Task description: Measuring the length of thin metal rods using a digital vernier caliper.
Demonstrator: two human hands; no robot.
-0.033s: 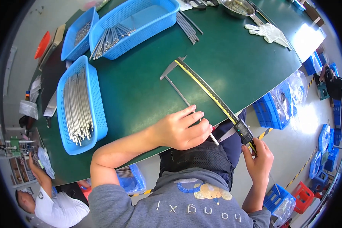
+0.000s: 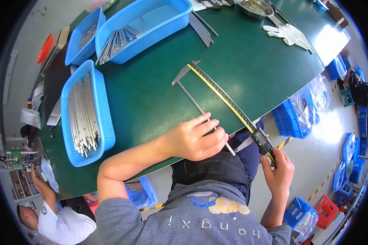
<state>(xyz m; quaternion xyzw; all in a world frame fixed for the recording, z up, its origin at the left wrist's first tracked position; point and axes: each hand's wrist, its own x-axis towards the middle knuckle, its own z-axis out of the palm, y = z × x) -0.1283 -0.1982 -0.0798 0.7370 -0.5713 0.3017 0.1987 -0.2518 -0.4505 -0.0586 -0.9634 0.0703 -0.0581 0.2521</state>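
Observation:
My left hand (image 2: 197, 138) is closed around a thin metal rod (image 2: 189, 95), which slants across the table's near edge. The rod's far end meets the fixed jaw of a long digital caliper (image 2: 224, 96), and its near end pokes out below my fingers, beside the sliding jaw. Whether that near end touches the jaw, I cannot tell. My right hand (image 2: 279, 171) grips the caliper's near end, thumb and fingers just below the display. The caliper's beam runs up over the green table (image 2: 151, 90), roughly parallel to the rod.
At left stands a blue basket (image 2: 108, 122) of metal rods. Farther back are a larger basket (image 2: 161, 30) with darker tubes, a small basket (image 2: 73, 51), loose tubes (image 2: 201, 30), a metal pan (image 2: 255, 10) and a white glove (image 2: 289, 36). A co-worker (image 2: 57, 218) is at lower left.

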